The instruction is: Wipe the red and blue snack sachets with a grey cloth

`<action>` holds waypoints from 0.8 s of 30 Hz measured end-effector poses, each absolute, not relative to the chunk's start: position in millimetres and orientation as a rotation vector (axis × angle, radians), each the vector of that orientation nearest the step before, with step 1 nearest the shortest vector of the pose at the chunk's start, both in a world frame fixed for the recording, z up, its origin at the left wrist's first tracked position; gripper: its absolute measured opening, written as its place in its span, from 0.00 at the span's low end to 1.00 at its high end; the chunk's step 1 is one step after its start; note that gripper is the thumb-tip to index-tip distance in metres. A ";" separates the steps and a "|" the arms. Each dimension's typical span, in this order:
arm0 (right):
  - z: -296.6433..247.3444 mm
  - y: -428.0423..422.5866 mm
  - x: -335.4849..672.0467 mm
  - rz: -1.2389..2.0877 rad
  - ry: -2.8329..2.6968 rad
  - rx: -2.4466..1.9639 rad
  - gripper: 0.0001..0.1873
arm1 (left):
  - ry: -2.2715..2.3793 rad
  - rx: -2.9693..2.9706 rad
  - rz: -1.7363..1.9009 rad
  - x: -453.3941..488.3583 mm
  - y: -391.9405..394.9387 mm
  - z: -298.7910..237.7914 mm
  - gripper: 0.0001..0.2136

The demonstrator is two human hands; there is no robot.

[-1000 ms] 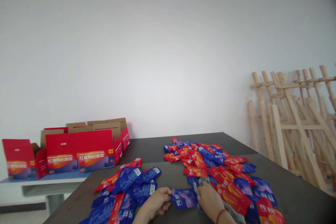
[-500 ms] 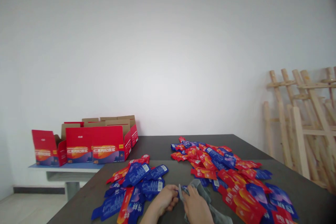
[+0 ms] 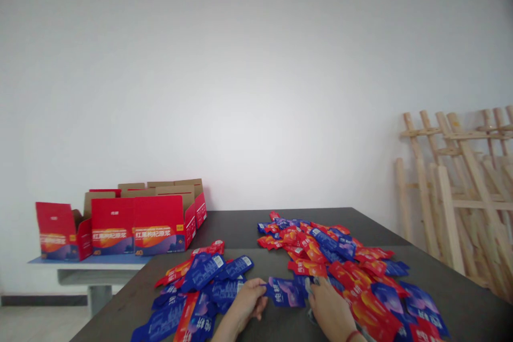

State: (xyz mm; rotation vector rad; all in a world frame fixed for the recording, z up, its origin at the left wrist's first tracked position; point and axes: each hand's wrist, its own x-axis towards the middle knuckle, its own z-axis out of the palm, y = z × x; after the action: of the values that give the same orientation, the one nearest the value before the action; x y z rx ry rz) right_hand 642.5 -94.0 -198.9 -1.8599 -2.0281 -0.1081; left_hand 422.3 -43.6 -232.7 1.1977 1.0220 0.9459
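Observation:
My left hand (image 3: 249,302) is closed, pinching the narrow end of a blue pouch (image 3: 285,293) with white lettering and a purple fruit picture. Just right of that pouch, my right hand (image 3: 331,309) is closed on a grey cloth (image 3: 311,316), most of which lies hidden under the hand and wrist. Whether the cloth touches the pouch's right end I cannot tell. Beside my left hand is a pile of blue and red pouches (image 3: 202,272). A larger pile of red and blue pouches (image 3: 352,278) spreads out beyond and to the right of my right hand.
The dark table (image 3: 236,228) reaches back to a white wall. Several open red cartons (image 3: 158,224) stand on a lower side table (image 3: 116,259) with a blue top, at the left. Wooden easel-like frames (image 3: 447,208) lean by the wall at the right.
The cloth and my right hand have moved right, away from my left hand. The blue pouch, mostly covered before, now shows its face between the hands. The view has shifted slightly.

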 end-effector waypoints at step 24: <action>-208.0 -70.8 659.9 0.053 -2.016 -1.883 0.17 | 1.107 1.800 1.061 414.6 -50.4 -213.8 0.13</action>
State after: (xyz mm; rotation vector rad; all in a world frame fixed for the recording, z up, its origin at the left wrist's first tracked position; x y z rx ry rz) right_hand 659.9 -70.8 -208.0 -1.8826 -2.0159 0.0532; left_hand 414.6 -50.4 -213.8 1.7996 1.1073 1.0611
